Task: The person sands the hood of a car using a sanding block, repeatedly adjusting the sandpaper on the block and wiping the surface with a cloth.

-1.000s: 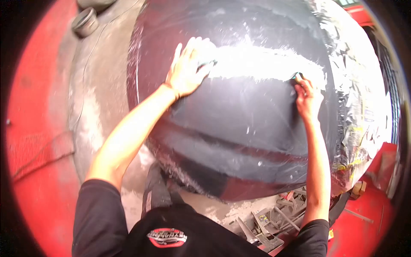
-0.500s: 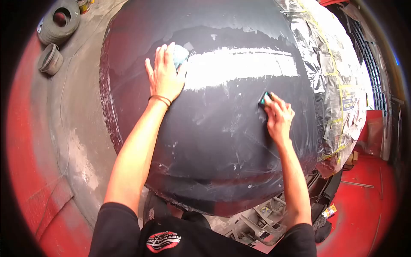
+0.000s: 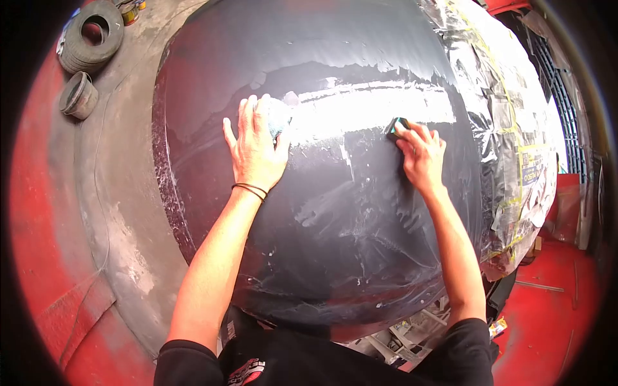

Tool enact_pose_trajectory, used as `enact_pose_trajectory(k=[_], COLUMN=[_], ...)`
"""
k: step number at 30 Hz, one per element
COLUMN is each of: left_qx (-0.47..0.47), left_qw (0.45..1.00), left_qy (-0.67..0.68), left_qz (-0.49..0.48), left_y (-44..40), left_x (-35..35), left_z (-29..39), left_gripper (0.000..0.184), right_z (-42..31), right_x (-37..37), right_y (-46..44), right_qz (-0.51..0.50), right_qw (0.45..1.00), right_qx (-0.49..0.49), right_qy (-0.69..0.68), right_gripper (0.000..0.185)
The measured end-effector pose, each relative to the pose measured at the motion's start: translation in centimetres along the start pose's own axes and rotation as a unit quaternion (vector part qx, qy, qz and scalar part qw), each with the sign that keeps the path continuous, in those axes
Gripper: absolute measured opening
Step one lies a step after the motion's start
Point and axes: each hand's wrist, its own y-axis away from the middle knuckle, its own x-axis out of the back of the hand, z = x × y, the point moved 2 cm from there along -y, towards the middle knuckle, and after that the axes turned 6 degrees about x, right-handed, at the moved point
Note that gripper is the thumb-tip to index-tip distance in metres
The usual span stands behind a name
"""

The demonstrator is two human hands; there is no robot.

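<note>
A dark car hood (image 3: 302,251) fills the middle of the view, its surface wet and streaked with pale residue, a bright reflection across it. My left hand (image 3: 257,151) presses a pale blue sponge (image 3: 279,114) against the hood, fingers stretched along its left side and thumb on the near side. To the right, my right hand (image 3: 423,153) grips a small black and green sanding block (image 3: 398,127) between thumb and fingers, its face down on the hood near the lower edge of the reflection. My fingers partly hide both items.
Silver foil and paper masking (image 3: 502,135) held with yellow tape covers the car right of the hood. On the floor at the far left are a tire (image 3: 93,38) and a bucket (image 3: 79,96). Exposed front-end parts (image 3: 402,341) show below the hood's near edge.
The sanding block in my right hand has moved slightly up the hood toward the reflection. My left hand still holds the sponge. The whole view has shifted a little.
</note>
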Motion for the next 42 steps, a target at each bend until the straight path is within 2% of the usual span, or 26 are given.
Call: enact_pose_trajectory(k=[2,3,6,8,9,10,11,12,14,16,19,21,22,24,26,29,32,36,39,40,41,42], left_qx=[0.002,0.002,-0.005,-0.009,-0.007,-0.007,-0.005,0.0,0.002,0.004,0.007,0.0,0.0,0.0,0.0,0.007,0.011,0.002,-0.009,-0.014,-0.022,-0.033], left_qw=[1.0,1.0,1.0,1.0,1.0,1.0,1.0,1.0,1.0,1.0,1.0,1.0,1.0,1.0,0.999,1.0,1.0,1.0,1.0,0.999,0.999,0.998], left_qy=[-0.003,-0.003,-0.001,0.003,0.003,0.003,0.003,0.004,0.007,0.01,0.015,0.013,0.014,0.024,0.032,0.025,0.013,0.014,0.008,-0.012,-0.027,-0.036], left_qz=[-0.002,-0.006,-0.005,-0.003,-0.007,-0.005,-0.006,-0.008,-0.004,0.001,0.0,0.005,0.005,0.009,0.006,0.013,0.019,0.021,0.026,0.032,0.038,0.041], left_y=[0.0,0.1,-0.2,0.1,0.1,-0.1,0.0,0.1,0.2,0.1,0.1,-0.2,0.0,0.0,0.2,0.1,0.1,-0.1,0.1,0.3,0.1,0.0], left_x=[-0.1,-0.1,0.1,0.2,0.1,0.0,0.0,-0.1,0.0,-0.1,0.0,0.0,0.2,0.2,0.0,-0.1,-0.3,-0.4,-0.2,-0.2,-0.2,-0.5], left_z=[0.0,0.0,-0.2,-0.2,-0.4,-0.4,-0.4,-0.4,-0.2,-0.1,-0.1,-0.1,-0.1,-0.2,-0.4,-0.1,0.0,-0.1,-0.5,-0.8,-1.0,-0.8], left_gripper=[0.078,0.078,0.078,0.078,0.079,0.079,0.079,0.079,0.079,0.079,0.077,0.076,0.075,0.075,0.075,0.076,0.076,0.075,0.074,0.073,0.073,0.072], right_z=[1.9,2.6,5.0,4.4,2.8,1.1,-1.5,-4.1,-5.9,-4.8,-1.6,-1.8,-2.1,-1.1,-3.7,-5.5,-5.5,-5.2,-5.1,-5.1,-7.0,-6.9], right_x=[-2.1,-3.1,-5.8,-5.6,-5.1,-4.1,-2.4,-0.7,-0.2,-1.2,-6.2,-6.3,-6.0,-6.8,-4.1,-1.4,-2.1,-5.1,-4.7,-3.9,-0.6,0.6], right_y=[-3.9,-7.1,-12.6,-12.1,-9.6,-6.8,-3.7,-1.2,1.4,-1.6,-11.6,-15.4,-14.8,-11.9,-5.8,0.1,-4.2,-12.0,-8.1,-4.5,0.0,4.7], right_qz=[0.041,0.006,0.05,0.061,0.091,0.023,0.054,0.018,0.034,0.027,0.066,0.06,0.057,0.09,0.069,0.039,0.014,0.043,0.046,0.046,0.025,0.059], right_qw=[0.999,0.999,0.997,0.996,0.994,0.996,0.997,0.998,0.993,0.997,0.997,0.996,0.997,0.989,0.983,0.986,0.986,0.986,0.98,0.975,0.983,0.969], right_qx=[0.026,-0.045,-0.05,-0.034,0.013,-0.03,0.039,0.012,0.014,0.047,-0.017,-0.018,-0.029,0.034,0.078,0.111,0.106,0.103,0.101,0.118,0.124,0.162], right_qy=[0.015,0.001,-0.041,-0.059,-0.051,-0.079,-0.038,-0.062,-0.112,-0.049,-0.026,-0.067,-0.051,-0.11,-0.15,-0.12,-0.125,-0.122,-0.168,-0.185,-0.136,-0.178], right_gripper=[0.036,0.034,0.029,0.027,0.025,0.026,0.029,0.033,0.033,0.036,0.04,0.03,0.034,0.031,0.035,0.032,0.032,0.039,0.041,0.044,0.046,0.047])
